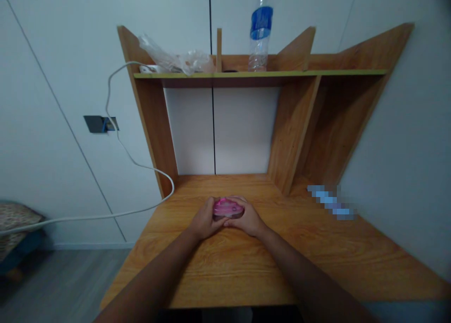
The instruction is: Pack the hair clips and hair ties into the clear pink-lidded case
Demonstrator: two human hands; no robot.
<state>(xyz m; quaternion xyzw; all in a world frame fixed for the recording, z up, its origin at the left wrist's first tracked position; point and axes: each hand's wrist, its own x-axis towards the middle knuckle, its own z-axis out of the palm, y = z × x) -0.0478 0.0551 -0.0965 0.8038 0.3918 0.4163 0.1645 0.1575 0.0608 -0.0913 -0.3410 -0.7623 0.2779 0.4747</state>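
Between my two hands is a small pink object (228, 207) with a shiny, see-through-looking top and a darker lower rim; its exact kind I cannot make out. My left hand (205, 221) wraps round its left side, thumb on top of the near edge. From the other side my right hand (249, 218) curls round the right end, its fingers reaching along the far edge. The fingertips of both hands come close together at the front. Both hands are over the middle of the wooden desk (225, 266).
A wooden shelf unit (296, 135) rises at the desk's back. On its top board stand a clear bottle (260, 36) with a blue label and a crumpled plastic bag (192, 61). A white cable (136, 163) loops down at the left. A blurred bluish item (331, 202) lies at right.
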